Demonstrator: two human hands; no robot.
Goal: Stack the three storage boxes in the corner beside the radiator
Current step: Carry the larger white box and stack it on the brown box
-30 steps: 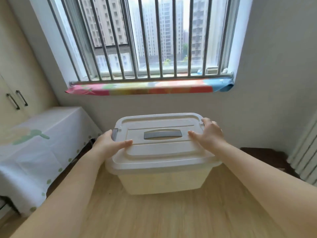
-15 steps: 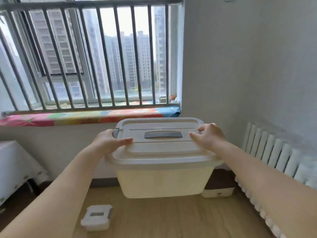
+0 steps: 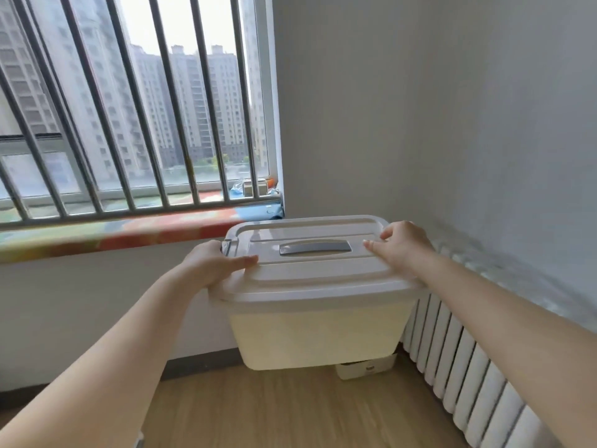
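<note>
Fingers curl round the lid edges of the translucent cream plastic storage box (image 3: 318, 331) — left hand (image 3: 211, 266), right hand (image 3: 403, 245); white ribbed radiator (image 3: 475, 373) right — box airborne.

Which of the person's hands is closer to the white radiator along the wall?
The right hand. It grips the storage box lid on the side facing the radiator; the left hand holds the opposite end, by the window side.

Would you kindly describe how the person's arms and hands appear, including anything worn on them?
Both forearms are bare along their whole visible length: no sleeves show. The left hand and right hand wear no gloves, and no rings, watch or bracelet can be seen. The nails look short and unpainted, though the picture is slightly blurred.
</note>
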